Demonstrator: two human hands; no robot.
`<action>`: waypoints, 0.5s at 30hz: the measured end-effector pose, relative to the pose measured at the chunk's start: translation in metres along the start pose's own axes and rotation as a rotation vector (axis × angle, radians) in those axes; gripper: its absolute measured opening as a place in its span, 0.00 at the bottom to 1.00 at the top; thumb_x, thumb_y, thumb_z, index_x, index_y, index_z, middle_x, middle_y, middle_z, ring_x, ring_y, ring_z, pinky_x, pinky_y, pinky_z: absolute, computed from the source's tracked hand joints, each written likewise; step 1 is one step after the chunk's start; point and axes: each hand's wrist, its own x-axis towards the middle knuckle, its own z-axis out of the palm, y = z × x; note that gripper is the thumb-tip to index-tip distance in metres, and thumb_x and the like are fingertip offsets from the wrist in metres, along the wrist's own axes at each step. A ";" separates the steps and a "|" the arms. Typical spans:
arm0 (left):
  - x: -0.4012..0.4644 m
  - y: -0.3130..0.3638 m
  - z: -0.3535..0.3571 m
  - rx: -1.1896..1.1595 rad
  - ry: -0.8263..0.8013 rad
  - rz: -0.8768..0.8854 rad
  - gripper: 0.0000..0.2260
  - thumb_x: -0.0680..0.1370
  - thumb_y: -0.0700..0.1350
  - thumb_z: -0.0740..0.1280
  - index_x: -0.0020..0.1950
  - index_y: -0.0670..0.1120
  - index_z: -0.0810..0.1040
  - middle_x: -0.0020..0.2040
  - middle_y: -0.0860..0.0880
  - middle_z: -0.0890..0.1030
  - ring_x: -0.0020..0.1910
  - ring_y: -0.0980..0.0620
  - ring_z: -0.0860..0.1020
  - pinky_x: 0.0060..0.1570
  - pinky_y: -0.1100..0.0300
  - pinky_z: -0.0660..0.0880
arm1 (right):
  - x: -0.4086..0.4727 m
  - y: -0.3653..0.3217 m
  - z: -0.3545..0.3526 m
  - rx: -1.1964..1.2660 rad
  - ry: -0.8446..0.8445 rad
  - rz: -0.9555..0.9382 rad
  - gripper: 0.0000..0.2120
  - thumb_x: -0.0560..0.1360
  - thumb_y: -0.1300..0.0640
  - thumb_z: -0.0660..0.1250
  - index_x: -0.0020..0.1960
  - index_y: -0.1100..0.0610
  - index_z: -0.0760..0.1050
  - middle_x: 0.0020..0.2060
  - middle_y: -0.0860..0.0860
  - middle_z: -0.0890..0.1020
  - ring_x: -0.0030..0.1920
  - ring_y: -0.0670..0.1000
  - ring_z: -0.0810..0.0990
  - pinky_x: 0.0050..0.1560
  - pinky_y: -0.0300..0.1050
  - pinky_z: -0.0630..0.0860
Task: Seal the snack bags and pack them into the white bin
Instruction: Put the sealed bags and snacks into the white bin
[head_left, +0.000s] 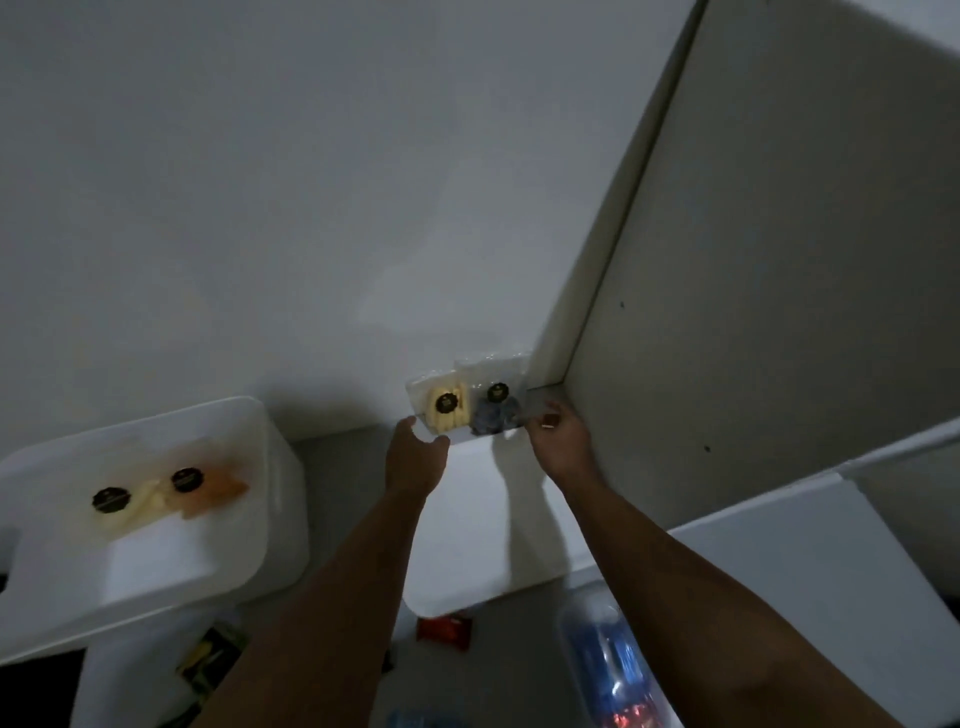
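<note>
Snack bags (470, 410): clear glossy plastic, one with pale yellow pieces, one with dark bluish ones, propped against the wall beside the white panel (779, 260).
Labels: round black stickers, writing unreadable.
White bin (270, 467): smooth, rounded corners, left of the bags, holding two more.
Left hand (415, 457): fingers spread, just below the bags.
Right hand (558, 436): fingers curled at the bags' right edge; grip unclear.

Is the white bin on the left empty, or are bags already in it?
Not empty: the white bin holds two snack bags with dark round labels.

Dim home storage corner, white shelf panels (753, 260), plastic bins (156, 561), grey floor (498, 686)
</note>
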 end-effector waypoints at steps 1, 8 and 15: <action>0.009 0.001 0.003 -0.002 0.013 -0.014 0.28 0.79 0.43 0.69 0.78 0.42 0.64 0.76 0.41 0.69 0.73 0.41 0.70 0.68 0.54 0.67 | 0.008 0.001 0.002 0.009 -0.023 0.018 0.30 0.75 0.49 0.75 0.72 0.58 0.72 0.58 0.57 0.82 0.60 0.56 0.81 0.61 0.46 0.75; 0.079 -0.001 0.021 -0.125 0.068 -0.115 0.22 0.78 0.41 0.70 0.71 0.41 0.73 0.66 0.41 0.78 0.62 0.44 0.77 0.56 0.59 0.71 | 0.069 -0.002 0.042 0.122 -0.094 0.031 0.39 0.61 0.50 0.83 0.69 0.56 0.73 0.57 0.50 0.82 0.59 0.52 0.82 0.61 0.54 0.80; 0.101 -0.018 0.032 -0.032 0.103 0.003 0.08 0.79 0.45 0.65 0.45 0.41 0.80 0.44 0.40 0.83 0.47 0.38 0.82 0.47 0.50 0.77 | 0.078 0.009 0.063 -0.004 0.015 -0.045 0.05 0.79 0.58 0.69 0.45 0.56 0.74 0.42 0.53 0.81 0.44 0.52 0.79 0.45 0.42 0.71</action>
